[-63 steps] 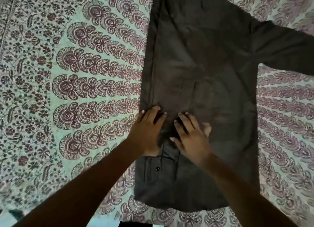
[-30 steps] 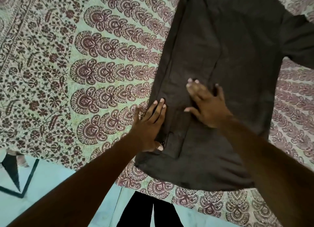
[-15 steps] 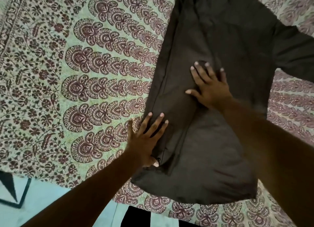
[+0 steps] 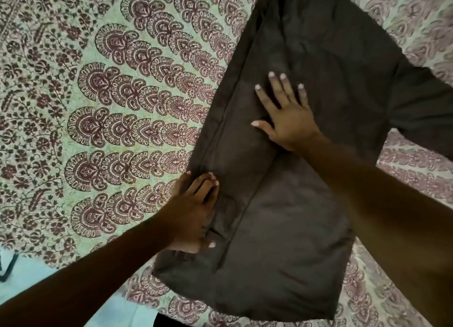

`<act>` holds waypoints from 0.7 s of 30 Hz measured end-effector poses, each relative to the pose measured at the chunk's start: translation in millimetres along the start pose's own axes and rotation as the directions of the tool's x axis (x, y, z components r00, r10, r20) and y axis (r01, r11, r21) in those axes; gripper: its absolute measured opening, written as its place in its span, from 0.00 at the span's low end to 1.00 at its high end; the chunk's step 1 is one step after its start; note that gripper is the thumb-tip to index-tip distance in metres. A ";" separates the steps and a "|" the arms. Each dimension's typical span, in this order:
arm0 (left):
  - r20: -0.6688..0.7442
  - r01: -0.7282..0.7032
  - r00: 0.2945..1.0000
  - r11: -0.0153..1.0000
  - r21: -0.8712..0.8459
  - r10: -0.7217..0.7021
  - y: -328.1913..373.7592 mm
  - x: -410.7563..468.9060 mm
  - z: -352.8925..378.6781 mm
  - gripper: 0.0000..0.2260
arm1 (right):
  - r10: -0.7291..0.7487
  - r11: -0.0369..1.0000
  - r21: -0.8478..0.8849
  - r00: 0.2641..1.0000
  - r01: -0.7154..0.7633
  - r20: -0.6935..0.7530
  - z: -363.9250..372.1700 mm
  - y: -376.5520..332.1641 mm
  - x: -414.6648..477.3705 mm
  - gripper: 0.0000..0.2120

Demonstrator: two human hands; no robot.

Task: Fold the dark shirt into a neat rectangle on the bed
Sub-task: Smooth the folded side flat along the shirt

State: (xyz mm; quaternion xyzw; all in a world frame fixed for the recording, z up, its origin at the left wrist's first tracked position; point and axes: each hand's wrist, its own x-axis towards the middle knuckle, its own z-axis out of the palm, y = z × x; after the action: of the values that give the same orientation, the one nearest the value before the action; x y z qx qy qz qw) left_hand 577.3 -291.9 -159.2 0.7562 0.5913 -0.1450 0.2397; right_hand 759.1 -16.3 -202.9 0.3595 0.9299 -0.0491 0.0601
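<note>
The dark shirt (image 4: 306, 204) lies flat on the patterned bedspread (image 4: 110, 130), its left side folded inward as a long strip. One sleeve (image 4: 424, 111) still sticks out to the right. My left hand (image 4: 193, 214) rests on the shirt's folded left edge, fingers straight and pointing up along the strip. My right hand (image 4: 286, 116) lies flat with spread fingers on the middle of the shirt, pressing the inner edge of the folded strip.
The bed's near edge runs along the bottom left, with pale floor (image 4: 31, 272) beyond it. Open bedspread stretches to the left of the shirt.
My right hand has slid up the shirt along the folded strip, smoothing it. My left hand has stayed at the lower left edge, its fingers now closer together.
</note>
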 end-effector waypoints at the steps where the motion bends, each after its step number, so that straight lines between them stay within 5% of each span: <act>1: -0.085 -0.004 0.996 1.000 -0.024 0.002 -0.7 6.5 -4.3 0.52 | -0.114 0.993 -0.022 0.993 0.114 -0.010 0.6 -2.2 2.9 0.37; 4: -0.166 -0.031 0.986 0.998 -0.048 0.023 -3.4 28.7 -10.1 0.52 | -0.387 0.922 0.002 0.919 0.388 0.075 8.1 -1.0 14.3 0.35; 6: -0.089 -0.015 0.996 0.999 -0.050 0.011 -3.8 40.0 -8.3 0.62 | -0.368 0.928 -0.013 0.923 0.372 0.115 10.6 5.8 27.3 0.34; 9: -0.032 0.039 0.999 0.997 -0.068 -0.041 0.8 45.5 -3.6 0.65 | 0.000 0.999 0.048 0.989 -0.007 0.149 -3.9 17.0 58.3 0.34; 11: -0.031 0.046 0.998 0.996 -0.079 -0.049 2.6 45.0 -1.9 0.65 | 0.264 0.940 0.140 0.923 -0.311 0.279 -20.0 24.5 83.8 0.36; 13: -0.014 0.042 0.999 0.995 -0.095 -0.043 1.1 45.1 -0.9 0.65 | 0.375 0.894 0.136 0.878 -0.428 0.299 -29.0 28.1 98.0 0.38; 17: 0.009 0.049 0.999 0.994 -0.094 -0.049 -2.7 47.6 2.8 0.67 | 0.184 0.979 0.081 0.982 -0.186 0.038 -15.1 3.8 68.5 0.39; 21: 0.003 0.044 0.999 0.994 -0.102 -0.044 -3.2 50.2 8.9 0.67 | -0.019 0.999 0.039 1.000 0.018 0.023 22.9 -13.7 4.3 0.36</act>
State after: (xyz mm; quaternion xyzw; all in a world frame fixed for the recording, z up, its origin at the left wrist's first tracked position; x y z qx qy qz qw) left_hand 587.8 -254.7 -192.5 0.7299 0.6142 -0.1203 0.2751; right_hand 748.4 -26.6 -225.5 0.3513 0.9313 -0.0722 0.0636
